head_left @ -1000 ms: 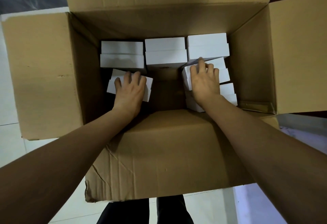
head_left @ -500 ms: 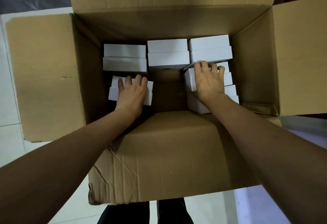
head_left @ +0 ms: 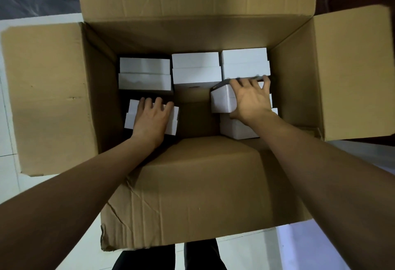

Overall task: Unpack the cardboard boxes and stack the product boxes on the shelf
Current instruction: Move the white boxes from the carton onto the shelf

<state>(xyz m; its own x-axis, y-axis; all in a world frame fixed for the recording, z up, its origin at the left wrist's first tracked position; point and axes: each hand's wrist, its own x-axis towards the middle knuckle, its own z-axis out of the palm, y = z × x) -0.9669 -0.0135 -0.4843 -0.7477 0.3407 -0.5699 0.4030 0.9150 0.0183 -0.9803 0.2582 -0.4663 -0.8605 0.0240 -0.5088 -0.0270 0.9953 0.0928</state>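
Head view. A carton (head_left: 198, 195) stands open on a pale floor (head_left: 8, 133), its four flaps folded outward so both arms can reach straight down inside. White product boxes fill it in part: a row of three stacks (head_left: 197, 71) lies along the far wall at 12 o'clock, leaving a bare strip of carton bottom down the middle. No shelf is in view.

The left hand (head_left: 150, 119), at 9 o'clock of the carton's interior, rests palm-down on a small stack (head_left: 130, 116) of two white boxes. Its fingers lie nearly straight over the far edge; whether their tips hook behind that edge cannot be told in the shadow.

The right hand (head_left: 251, 99), at 3 o'clock, grips a second stack (head_left: 222, 100). The fingers are spread wide and curl over the far top edge, while the thumb presses the near side, so the stack is clamped front to back. Its top tilts toward the centre, which suggests it is being tipped clear of the neighbouring boxes for lifting. More white boxes (head_left: 237, 130) lie beneath and nearer the person.

Judged from this, unpacking is under way, with many boxes left inside.
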